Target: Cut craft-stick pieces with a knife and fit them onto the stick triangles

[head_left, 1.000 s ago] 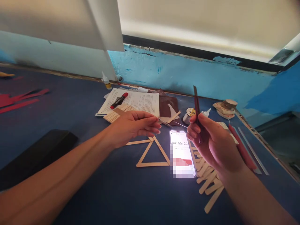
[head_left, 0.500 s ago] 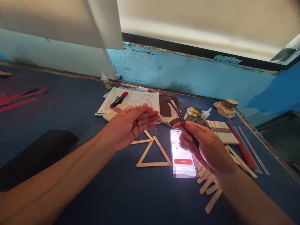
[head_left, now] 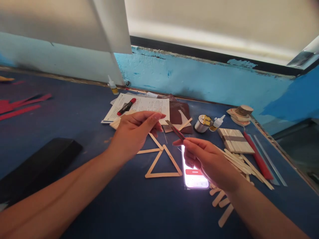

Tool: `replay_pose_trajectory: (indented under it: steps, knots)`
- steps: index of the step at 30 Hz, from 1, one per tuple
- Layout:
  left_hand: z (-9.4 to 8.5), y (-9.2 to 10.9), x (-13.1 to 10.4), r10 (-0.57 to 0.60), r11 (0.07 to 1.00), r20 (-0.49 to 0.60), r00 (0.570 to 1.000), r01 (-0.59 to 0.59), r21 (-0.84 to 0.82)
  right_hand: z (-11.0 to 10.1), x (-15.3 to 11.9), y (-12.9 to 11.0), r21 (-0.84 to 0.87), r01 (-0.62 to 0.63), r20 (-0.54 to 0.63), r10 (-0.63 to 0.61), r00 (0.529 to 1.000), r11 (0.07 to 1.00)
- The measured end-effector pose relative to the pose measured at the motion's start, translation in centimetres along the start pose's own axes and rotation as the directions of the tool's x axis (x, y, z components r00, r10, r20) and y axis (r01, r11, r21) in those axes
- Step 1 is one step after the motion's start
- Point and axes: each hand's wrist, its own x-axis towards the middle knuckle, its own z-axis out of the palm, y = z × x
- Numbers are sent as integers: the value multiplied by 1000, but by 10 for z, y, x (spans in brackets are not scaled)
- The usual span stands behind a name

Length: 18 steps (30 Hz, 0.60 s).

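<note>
My left hand [head_left: 136, 129] is raised over the table, its thumb pressed against its fingers. What the pinch holds, if anything, I cannot make out. A thin pale strand [head_left: 165, 136] shows just below those fingertips. In my right hand [head_left: 199, 154] is a slim dark red cutter knife [head_left: 177, 133], its metal blade pointing up and left towards my left fingertips, with a gap between. Beneath both hands, a triangle of craft sticks [head_left: 163, 175] lies flat, with more sticks joined at its top corner. My right hand covers part of a lit phone [head_left: 196, 182].
Loose craft sticks [head_left: 226, 215] and a banded stick bundle [head_left: 235, 140] lie at right. Behind are a line spool [head_left: 203, 124], a glue bottle [head_left: 217, 122], another glue bottle [head_left: 113, 87] and a marker [head_left: 126, 106] on written paper [head_left: 159, 108]. A black object [head_left: 42, 166] sits at left.
My left hand has gone from open, fingers stretched, to a pinch. My right hand has moved left and slightly down, tipping the knife towards the left hand.
</note>
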Motion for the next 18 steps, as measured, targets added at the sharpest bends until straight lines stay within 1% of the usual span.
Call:
replay_pose_trajectory:
  steps: [2,5,8,10,13,15,18]
  knots:
    - [3,5,-4,80,991,-33,996,-76,107,0,0,1,-53,-16,-12,15,1000,998]
    - [6,11,-9,171,965,-52,984,-156,209,-1,1,3,-67,-2,-7,1,1000,998]
    - [6,13,-12,220,957,-47,974,-207,202,-1,2,4,-92,10,-3,-11,1000,996]
    - [6,14,-13,237,956,-58,970,-223,188,-1,2,3,-146,3,1,-2,1000,989]
    - [4,14,-13,254,949,-78,964,-233,213,0,3,2,-200,-16,12,19,1000,980]
    - [2,14,-12,267,947,-73,961,-247,204,1,3,2,-180,-16,18,19,1000,984]
    - [-2,13,-10,290,946,-73,954,-275,172,1,3,4,-134,17,18,-14,1000,991]
